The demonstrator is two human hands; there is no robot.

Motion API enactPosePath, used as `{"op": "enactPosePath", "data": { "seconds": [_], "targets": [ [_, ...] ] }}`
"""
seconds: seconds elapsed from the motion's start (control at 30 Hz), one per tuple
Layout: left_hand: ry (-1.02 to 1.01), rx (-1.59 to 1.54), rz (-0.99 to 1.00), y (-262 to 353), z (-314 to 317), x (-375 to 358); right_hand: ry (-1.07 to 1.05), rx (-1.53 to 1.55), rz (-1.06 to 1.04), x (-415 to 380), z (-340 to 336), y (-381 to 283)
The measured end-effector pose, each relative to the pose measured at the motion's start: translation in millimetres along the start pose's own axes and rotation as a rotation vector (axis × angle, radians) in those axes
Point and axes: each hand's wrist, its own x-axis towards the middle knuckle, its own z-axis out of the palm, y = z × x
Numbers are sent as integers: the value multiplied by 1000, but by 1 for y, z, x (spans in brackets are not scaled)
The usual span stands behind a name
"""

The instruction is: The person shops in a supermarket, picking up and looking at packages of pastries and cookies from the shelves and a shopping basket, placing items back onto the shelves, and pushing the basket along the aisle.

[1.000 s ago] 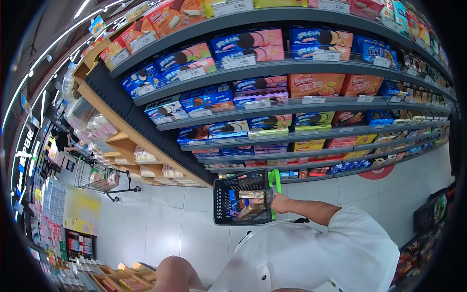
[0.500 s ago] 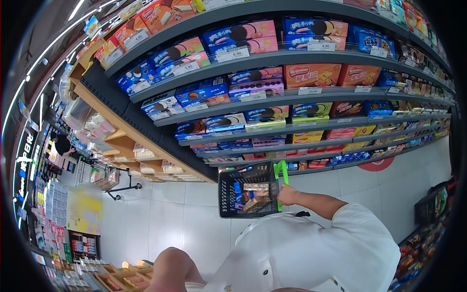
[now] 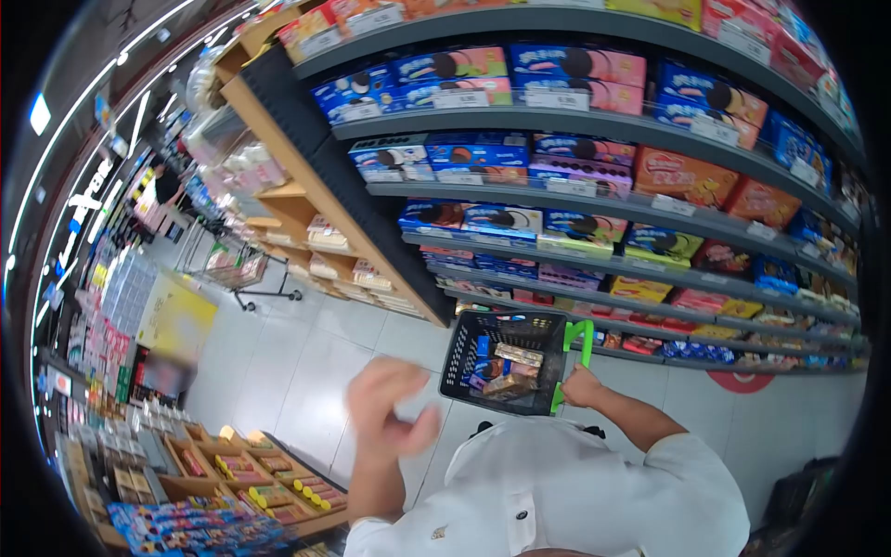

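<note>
My right hand (image 3: 580,385) is wrapped around the bright green handle (image 3: 587,342) of a black shopping basket (image 3: 453,376). Inside the basket lie several packaged snacks (image 3: 515,381), among them a blue pack and some brownish ones. My left hand (image 3: 390,408) is raised in front of my body, left of the basket. It is a little blurred, with its fingers curved and apart from the thumb, and nothing shows between them. Beyond the basket stands a grey shelf unit (image 3: 520,125) with blue cookie boxes (image 3: 478,158) and orange-red boxes (image 3: 685,176).
A wooden rack (image 3: 306,158) stands at the shelf's left end. Farther left are a wire shopping cart (image 3: 237,269) and a person in dark clothing (image 3: 165,184). Wooden bins (image 3: 269,473) with packaged goods are at lower left. Pale floor tiles (image 3: 306,357) run between the displays.
My left hand has risen into view. The scene has shifted right and somewhat down as the view turned left. My right hand still grips the basket handle.
</note>
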Motion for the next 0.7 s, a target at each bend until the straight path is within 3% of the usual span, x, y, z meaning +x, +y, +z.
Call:
{"op": "enactPosePath", "data": {
  "seconds": [0.13,0.23,0.4,0.5,0.63,0.7],
  "targets": [
    [-339,47,-801,-68,37,-99,-17,4,-15,-3,3,5],
    [-529,153,-1097,-117,47,-253,68,9,-44,-11,9,9],
    [-700,170,-1630,-92,52,-480,83,23,-66,-31,19,16],
    [-600,-27,-1905,-40,32,-518,61,35,-36,-41,29,22],
    [-508,-135,-2070,2,33,-528,267,233,40,-58,32,29],
    [-458,-137,-2092,6,40,-525,506,358,302,-64,28,36]
  ]
}}
